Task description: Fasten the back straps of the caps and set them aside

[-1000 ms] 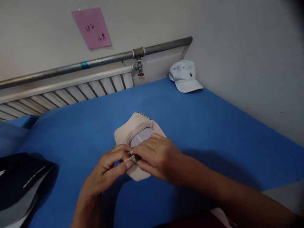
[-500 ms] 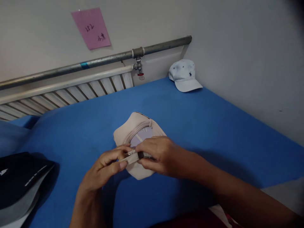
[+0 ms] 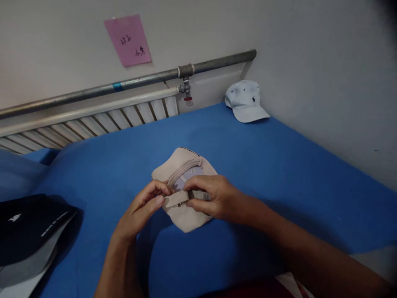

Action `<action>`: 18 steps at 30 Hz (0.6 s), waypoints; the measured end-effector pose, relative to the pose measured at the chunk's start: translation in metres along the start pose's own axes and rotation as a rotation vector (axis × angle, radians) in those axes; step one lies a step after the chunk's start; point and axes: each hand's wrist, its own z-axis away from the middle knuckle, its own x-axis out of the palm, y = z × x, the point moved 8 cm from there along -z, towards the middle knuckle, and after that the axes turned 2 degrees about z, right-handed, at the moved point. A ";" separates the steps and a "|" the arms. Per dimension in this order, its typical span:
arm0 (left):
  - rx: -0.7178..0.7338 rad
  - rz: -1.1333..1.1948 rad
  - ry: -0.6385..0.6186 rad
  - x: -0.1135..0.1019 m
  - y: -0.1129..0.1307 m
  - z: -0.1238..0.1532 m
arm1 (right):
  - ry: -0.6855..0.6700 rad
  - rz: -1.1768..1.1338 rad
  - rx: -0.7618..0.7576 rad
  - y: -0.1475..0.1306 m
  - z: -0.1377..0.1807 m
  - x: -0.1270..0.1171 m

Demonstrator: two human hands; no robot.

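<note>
A beige cap lies on the blue surface with its hollow inside turned up toward me. Across its back runs an adjusting strap with a dark buckle and a small metal snap. My right hand is closed on the strap at the buckle, thumb below and fingers above. At the strap's left end, my left hand has its thumb and fingertips closed in a pinch on the cap. Its lower fingers are partly hidden.
A white cap sits in the far corner against the wall. Dark and grey caps are stacked at the left. Behind the blue surface stand a radiator and a pipe; a pink note hangs above.
My left fingers have shifted toward the strap's left end, so more of the strap and its metal snap show. The right hand stays at the buckle. The view has shifted slightly.
</note>
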 end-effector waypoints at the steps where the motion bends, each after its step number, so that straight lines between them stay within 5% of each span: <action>1: 0.007 0.018 -0.014 0.003 0.000 0.000 | -0.001 -0.018 0.010 0.001 0.000 0.001; 9: -0.037 -0.282 0.015 0.014 0.006 -0.002 | -0.054 -0.100 0.078 0.007 0.000 0.008; 18: -0.101 -0.244 -0.124 0.021 0.001 -0.001 | -0.276 -0.463 0.448 0.037 0.005 0.030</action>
